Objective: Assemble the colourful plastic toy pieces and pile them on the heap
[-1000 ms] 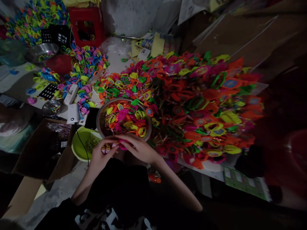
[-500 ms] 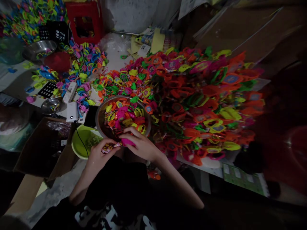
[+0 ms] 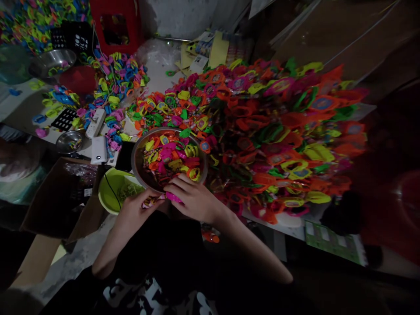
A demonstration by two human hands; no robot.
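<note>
Right, two hands at work, low in the middle of the frame. The left hand (image 3: 134, 214) pinches one small wrapped piece (image 3: 150, 202) between thumb and fingers. The right hand (image 3: 198, 201) curls narrowly over one pink piece (image 3: 173, 197), and the two pieces meet end to end between the hands; whether they are joined, I can't tell. Both sit at the near rim of the metal basin (image 3: 139, 168), which is heaped with orange, yellow, pink and green pieces, too tangled to count.

Count the metal vessels: three, with this basin at centre, a wide bowl (image 3: 52, 57) at upper left and a small dish (image 3: 67, 148) below it. One green bowl (image 3: 105, 192) sits just left of the hands, a black cable hanging across it. One white power strip (image 3: 96, 123), one white box (image 3: 99, 150) and one flat black slab (image 3: 124, 156) line up left of the basin.

Now the surface: a pale tabletop (image 3: 156, 81), mostly buried, with a great mound (image 3: 262, 135) of bright pieces sprawling across the right. One red stool (image 3: 115, 28) stands at upper left against a stained grey wall (image 3: 183, 19). Dim room, grey floor (image 3: 82, 262) at lower left, one open cardboard box (image 3: 85, 218) beside it.
</note>
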